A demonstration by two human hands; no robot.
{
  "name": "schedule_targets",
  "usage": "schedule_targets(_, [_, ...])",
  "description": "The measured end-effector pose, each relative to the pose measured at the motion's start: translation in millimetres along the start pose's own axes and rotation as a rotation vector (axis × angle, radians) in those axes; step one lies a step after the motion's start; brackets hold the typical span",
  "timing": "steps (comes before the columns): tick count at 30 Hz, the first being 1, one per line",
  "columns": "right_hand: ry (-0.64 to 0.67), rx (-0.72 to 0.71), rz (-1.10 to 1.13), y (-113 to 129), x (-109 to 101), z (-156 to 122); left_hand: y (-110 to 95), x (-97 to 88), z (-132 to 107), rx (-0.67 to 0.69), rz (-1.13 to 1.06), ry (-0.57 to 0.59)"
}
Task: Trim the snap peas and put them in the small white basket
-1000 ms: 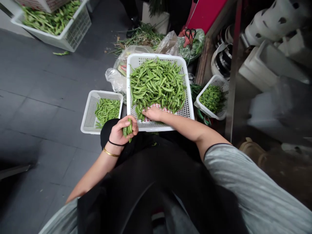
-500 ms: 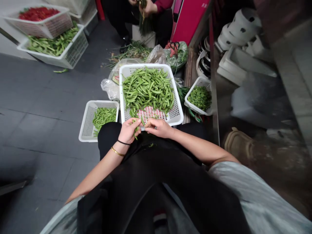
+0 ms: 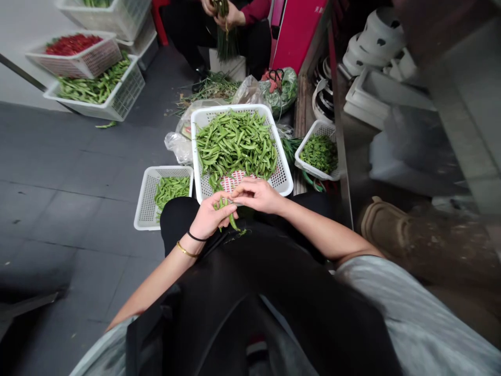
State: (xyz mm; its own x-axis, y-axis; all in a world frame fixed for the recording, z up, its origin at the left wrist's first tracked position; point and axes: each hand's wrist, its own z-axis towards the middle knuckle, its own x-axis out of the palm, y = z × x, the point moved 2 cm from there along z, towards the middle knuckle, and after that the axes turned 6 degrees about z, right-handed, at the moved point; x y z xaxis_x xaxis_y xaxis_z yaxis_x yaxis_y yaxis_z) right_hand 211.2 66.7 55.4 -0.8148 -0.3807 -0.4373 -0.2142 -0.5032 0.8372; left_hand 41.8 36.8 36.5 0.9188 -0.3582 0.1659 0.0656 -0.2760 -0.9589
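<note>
My left hand [image 3: 213, 213] is closed around a few green pea pods [image 3: 232, 221], which hang out below the fingers. My right hand [image 3: 259, 195] meets it at the fingertips, its thumb and forefinger pinched together; whatever lies between them is too small to make out. Both hands are over my lap at the near rim of a large white basket [image 3: 287, 180]. A heap of pea pods [image 3: 237, 143] fills most of that basket, with a red and white patch of its bottom showing in front. To the left, a smaller white basket [image 3: 145, 201] holds more pods.
A basket of leafy greens [image 3: 319, 152] stands at the right beside a metal edge. Plastic bags and scissors [image 3: 276, 75] lie beyond the large basket. Stacked baskets with red peppers [image 3: 72, 44] and green pods stand far left. Another person's hands [image 3: 229, 15] hold long green stalks.
My right hand has moved slightly up and now touches the left hand's fingertips. The left hand has turned, and its pods hang lower over my lap. The view has shifted a little.
</note>
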Motion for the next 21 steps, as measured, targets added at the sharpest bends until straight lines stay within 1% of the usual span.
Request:
schedule_targets(3, [0.009,0.003,-0.048,3.3,0.7,1.3,-0.5,-0.5,0.1,0.053,0.0,-0.034])
schedule_targets(6, [-0.004,0.012,-0.124,7.5,7.5,3.4,1.8,2.0,3.2,0.072,-0.007,-0.069])
schedule_targets(8, [-0.068,0.034,-0.263,9.3,13.7,5.0,4.9,3.7,7.5,0.055,-0.086,-0.149])
schedule_targets(10, [-0.144,0.042,-0.391,10.4,16.2,5.2,8.1,2.5,12.5,0.023,-0.193,-0.263])
schedule_targets(12, [-0.189,0.027,-0.402,10.5,10.7,3.2,9.7,-2.9,16.1,0.013,-0.242,-0.369])
schedule_targets(13, [-0.21,0.027,-0.37,10.0,4.3,1.3,9.4,-7.1,16.8,0.031,-0.233,-0.417])
schedule_targets(15, [-0.236,0.071,-0.298,8.1,-12.2,-3.0,7.0,-16.2,16.0,0.105,-0.173,-0.499])
schedule_targets(17, [-0.208,0.141,-0.259,6.3,-24.9,-6.0,4.0,-21.9,13.7,0.183,-0.081,-0.547])
schedule_targets(18, [-0.166,0.17,-0.249,5.8,-26.9,-6.3,2.8,-22.7,12.7,0.21,-0.032,-0.551])
schedule_targets(19, [-0.104,0.187,-0.246,5.6,-25.4,-5.8,2.1,-22.4,11.9,0.228,0.013,-0.546])
schedule_targets(21, [0.059,0.199,-0.284,5.2,-14.2,-2.6,1.6,-20.6,10.8,0.244,0.089,-0.525])
